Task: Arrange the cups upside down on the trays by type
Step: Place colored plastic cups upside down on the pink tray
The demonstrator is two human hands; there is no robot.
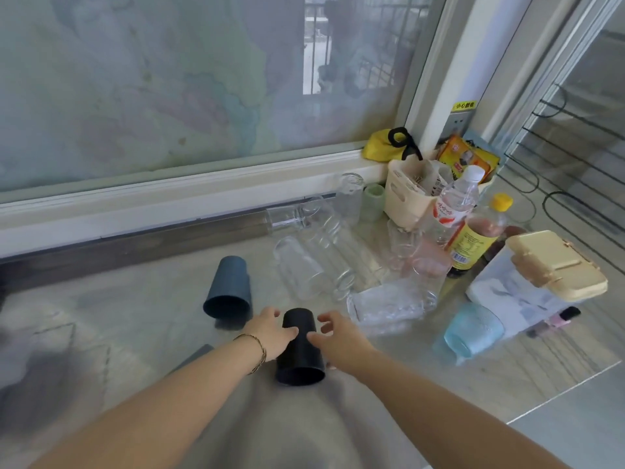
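Two hands bracket one black cup (pixel 299 346) at the near middle of the desk (pixel 507 384): the left hand (pixel 270 331) lies against its left wall with the thumb on it, and the right hand (pixel 338 333) has its thumb on the right wall, its other fingers spread and lifted off. Neither hand has closed round it, so the hold looks light to me. The cup appears tipped, its closed base pointing away and its open mouth toward the person, and I cannot tell whether its rim sits on the desk or just above it. If it slips out from between those thumbs it could roll. A grey-blue cup (pixel 228 289) of the same shape stands mouth-down just to the left, close enough to be knocked by a stray elbow. The real worry is to the right, where a crowd of clear glass cups (pixel 314 265) lies on its side, touching one another, with a pale blue tumbler (pixel 471 330) near the desk's front edge; a careless sweep of the right forearm could send glass rolling or off the edge. I see no tray plainly, so where this cup should land is uncertain.
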